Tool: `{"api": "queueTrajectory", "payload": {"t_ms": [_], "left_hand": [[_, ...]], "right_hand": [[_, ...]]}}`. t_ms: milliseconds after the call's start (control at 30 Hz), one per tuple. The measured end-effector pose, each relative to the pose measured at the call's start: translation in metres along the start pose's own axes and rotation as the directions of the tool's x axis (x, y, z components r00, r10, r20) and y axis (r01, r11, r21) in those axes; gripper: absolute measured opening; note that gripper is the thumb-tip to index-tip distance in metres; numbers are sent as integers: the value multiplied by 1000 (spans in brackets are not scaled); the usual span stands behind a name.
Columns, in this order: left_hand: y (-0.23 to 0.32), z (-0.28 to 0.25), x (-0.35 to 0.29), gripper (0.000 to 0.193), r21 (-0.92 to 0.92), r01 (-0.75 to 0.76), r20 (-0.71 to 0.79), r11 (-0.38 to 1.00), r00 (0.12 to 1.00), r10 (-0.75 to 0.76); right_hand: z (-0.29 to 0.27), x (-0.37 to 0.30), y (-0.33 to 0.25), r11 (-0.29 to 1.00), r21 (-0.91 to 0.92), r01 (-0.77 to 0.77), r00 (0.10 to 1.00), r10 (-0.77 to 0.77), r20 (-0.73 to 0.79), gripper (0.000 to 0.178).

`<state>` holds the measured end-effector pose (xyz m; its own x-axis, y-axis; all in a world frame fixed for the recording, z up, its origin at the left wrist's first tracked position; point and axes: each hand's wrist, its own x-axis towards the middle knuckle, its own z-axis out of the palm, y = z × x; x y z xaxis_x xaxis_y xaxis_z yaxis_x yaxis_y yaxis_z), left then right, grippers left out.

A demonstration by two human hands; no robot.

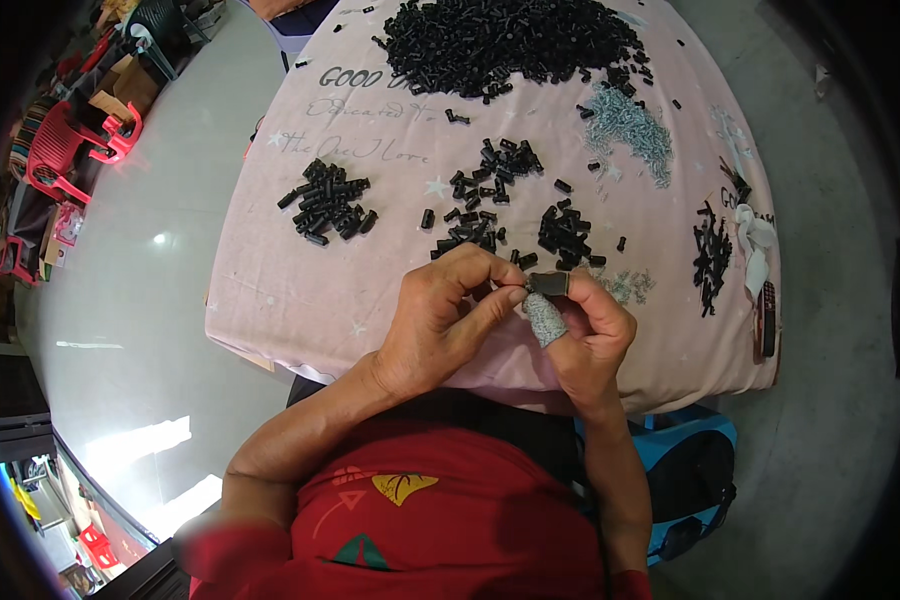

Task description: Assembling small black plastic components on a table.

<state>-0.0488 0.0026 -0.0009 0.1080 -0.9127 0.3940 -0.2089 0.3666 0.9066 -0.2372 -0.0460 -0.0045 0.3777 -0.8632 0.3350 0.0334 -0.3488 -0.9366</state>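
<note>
Over the near part of the pink tablecloth [260, 280], my two hands meet fingertip to fingertip. Thumb and index finger of my left hand [430, 325] are pinched together on something too small to make out. My right hand [595, 350] closes on the same spot from the other side. A grey knitted cover [545, 320] wraps its thumb, and a dark band [550, 285] sits at its index finger. Just beyond the fingers lie a pile of short black cylindrical parts [565, 235] and some tiny silvery pieces [630, 287].
A large heap of black parts [510, 45] covers the table's far end, beside silver screws [625, 130]. Smaller black piles lie left [327, 203] and centre [505, 160]. Thin black pieces [710, 260] and a white cloth [756, 245] lie right. A blue bag [685, 475] stands below.
</note>
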Motion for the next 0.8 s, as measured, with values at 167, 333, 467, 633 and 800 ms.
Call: {"api": "queueTrajectory", "payload": {"t_ms": [167, 333, 467, 633, 800], "left_hand": [[0, -2, -2, 9, -40, 104, 18, 994, 994, -104], [3, -4, -1, 8, -39, 104, 44, 994, 994, -102], [1, -2, -3, 6, -225, 208, 77, 952, 978, -196], [-2, -1, -4, 5, -406, 298, 113, 864, 954, -276], [2, -5, -3, 6, -246, 231, 86, 941, 973, -216]], "right_hand": [[9, 1, -6, 987, 148, -66, 997, 72, -34, 20], [-2, 2, 0, 985, -147, 86, 996, -80, 41, 26], [4, 5, -3, 955, -187, 229, 973, -229, 21, 27], [11, -1, -8, 982, 183, -56, 998, 61, -21, 28], [8, 1, -13, 953, 253, -165, 986, 160, 41, 30]]}}
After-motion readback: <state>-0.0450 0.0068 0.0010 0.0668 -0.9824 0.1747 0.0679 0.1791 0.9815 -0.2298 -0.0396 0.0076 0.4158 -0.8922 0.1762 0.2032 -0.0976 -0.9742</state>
